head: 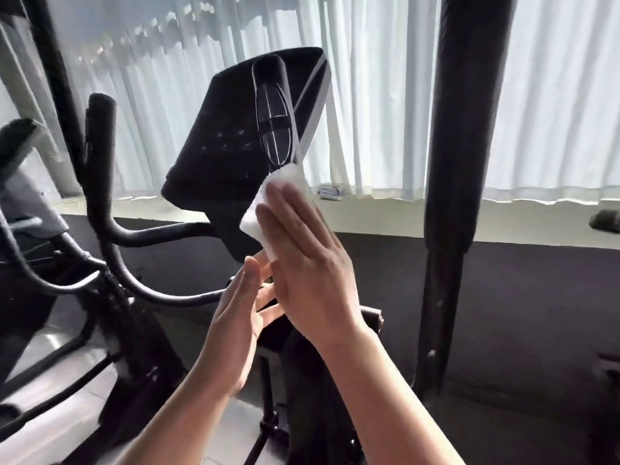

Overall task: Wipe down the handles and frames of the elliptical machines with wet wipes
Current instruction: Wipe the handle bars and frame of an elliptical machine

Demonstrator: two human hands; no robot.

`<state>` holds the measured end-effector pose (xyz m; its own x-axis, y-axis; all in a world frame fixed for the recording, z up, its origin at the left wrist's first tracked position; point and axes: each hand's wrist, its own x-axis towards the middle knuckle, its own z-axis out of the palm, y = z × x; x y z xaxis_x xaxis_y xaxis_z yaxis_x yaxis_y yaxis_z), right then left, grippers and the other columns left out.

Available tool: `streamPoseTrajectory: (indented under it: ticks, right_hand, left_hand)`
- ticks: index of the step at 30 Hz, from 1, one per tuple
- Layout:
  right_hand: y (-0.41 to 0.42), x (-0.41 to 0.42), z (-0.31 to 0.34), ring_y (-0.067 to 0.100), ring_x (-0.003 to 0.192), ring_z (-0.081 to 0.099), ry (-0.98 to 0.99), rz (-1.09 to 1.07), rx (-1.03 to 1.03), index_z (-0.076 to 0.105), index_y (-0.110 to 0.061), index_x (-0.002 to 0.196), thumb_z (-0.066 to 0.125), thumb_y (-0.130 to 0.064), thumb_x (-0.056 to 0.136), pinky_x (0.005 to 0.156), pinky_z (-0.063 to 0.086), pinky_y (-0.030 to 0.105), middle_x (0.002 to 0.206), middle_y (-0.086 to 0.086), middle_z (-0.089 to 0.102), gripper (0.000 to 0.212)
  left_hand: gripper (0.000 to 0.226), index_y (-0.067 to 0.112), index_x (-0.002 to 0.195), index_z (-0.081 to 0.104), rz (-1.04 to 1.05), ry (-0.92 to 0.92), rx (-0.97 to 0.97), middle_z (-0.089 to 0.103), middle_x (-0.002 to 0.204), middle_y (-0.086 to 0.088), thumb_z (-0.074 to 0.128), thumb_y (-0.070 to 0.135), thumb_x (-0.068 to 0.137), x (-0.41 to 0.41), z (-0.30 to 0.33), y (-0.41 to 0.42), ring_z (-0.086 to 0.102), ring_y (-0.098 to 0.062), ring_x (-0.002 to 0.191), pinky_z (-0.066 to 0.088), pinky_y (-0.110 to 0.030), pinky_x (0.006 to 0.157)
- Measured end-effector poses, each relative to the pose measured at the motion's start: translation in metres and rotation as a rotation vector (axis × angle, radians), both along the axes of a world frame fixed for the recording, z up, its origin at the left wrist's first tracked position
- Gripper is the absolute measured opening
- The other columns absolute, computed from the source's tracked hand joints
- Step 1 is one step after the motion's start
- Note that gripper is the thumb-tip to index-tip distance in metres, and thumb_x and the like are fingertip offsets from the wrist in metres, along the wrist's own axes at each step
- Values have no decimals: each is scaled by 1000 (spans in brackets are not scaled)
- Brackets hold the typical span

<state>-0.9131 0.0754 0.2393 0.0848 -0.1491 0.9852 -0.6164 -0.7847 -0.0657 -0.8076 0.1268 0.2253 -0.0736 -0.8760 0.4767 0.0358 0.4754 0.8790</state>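
Head view, looking down past two bare forearms at a black elliptical. Right hand (302, 260) laid flat, fingers straight and close together, pressing a folded white wet wipe (268, 209) against the right edge of the console (218, 156), just below the upright handle grip with the metal pulse plates (273, 129). Wipe trapped between fingers and machine rather than pinched; most of it hidden under the hand, only the upper and left corners showing. Left hand (241, 317) lower and just beside the right, palm turned inward, fingers straight and relaxed, holding nothing, fingertips near the console's lower corner, contact with it not clear. Curved black handlebars (141, 236) off to the left, apparently untouched so far; thick padded upright (466, 162) well to the right; pale curtains (553, 95) behind along the sill. Judged step: wiping the console edge and working up toward the grip. Likely trouble from here: with no real hold on the wipe, easily slipped or bunched when dragged over the narrow grip, leaving streaks or dropping to the floor. Flat pressure on the console edge also liable to brush the small buttons on its face. Moisture possibly pooling on the pulse plates if squeezed hard. Strong backlight from the window making missed patches on black surfaces hard to spot.
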Motion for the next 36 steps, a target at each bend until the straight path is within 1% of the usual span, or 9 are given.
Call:
streamPoseTrajectory:
  ticks: [7,10,15,18,22,27,30,32,36]
  right_hand:
    - [8,-21,-110,21,139,41,-18,-15,44,62,-4,128,42,0,96,112,38,28,142,6,51,38]
    - [15,-16,-145,17,140,40,-316,75,284,63,-3,126,40,-15,102,115,32,25,142,8,52,35]
    - [-10,-10,-83,-4,129,47,-916,368,652,65,-17,125,40,-18,105,105,37,14,133,-12,59,31]
    - [-35,-10,-50,12,117,61,-1108,656,938,69,-20,111,43,-19,105,103,45,29,116,-4,70,27]
    - [3,4,-58,12,121,59,-1162,813,861,71,-16,114,39,-18,106,111,38,35,121,1,69,32]
    - [57,14,-64,9,132,50,-1038,776,726,66,-25,125,41,-40,99,113,33,38,131,-7,64,39]
    - [72,11,-61,13,136,46,-834,720,639,64,-25,129,42,-47,99,115,35,38,137,-4,60,43]
    - [73,4,-56,16,137,45,-620,550,483,60,-14,132,41,-37,103,114,36,34,139,2,58,42]
    - [41,-17,-28,27,140,40,65,9,92,58,2,130,50,-3,95,114,37,37,142,15,51,36]
  left_hand:
    - [65,24,128,59,67,135,98,72,116,-3,48,66,80,-1,2,3,69,-17,104,50,-36,91]
    - [78,27,127,63,75,35,75,66,129,-1,61,79,69,-6,3,6,62,-19,120,45,-41,101]
    - [60,25,131,57,91,-17,59,65,130,5,35,59,87,-6,2,6,59,-15,123,34,-49,113]
    - [68,25,134,55,82,-32,67,63,133,6,43,68,84,-7,2,8,58,-14,125,33,-49,113]
    - [72,27,136,53,53,-51,55,60,136,8,47,74,81,-6,-2,7,55,-13,128,33,-47,113]
    - [54,28,137,51,18,-28,44,59,137,11,31,52,92,-5,-7,5,53,-11,129,34,-46,114]
    - [50,28,129,60,-17,20,47,61,135,6,54,59,90,3,-12,6,55,-13,128,35,-44,111]
    - [51,26,124,63,28,92,85,66,128,4,66,57,83,7,-19,3,61,-14,121,41,-40,107]
    - [26,20,114,66,110,201,168,70,117,0,51,28,94,18,-32,-3,67,-14,109,48,-40,102]
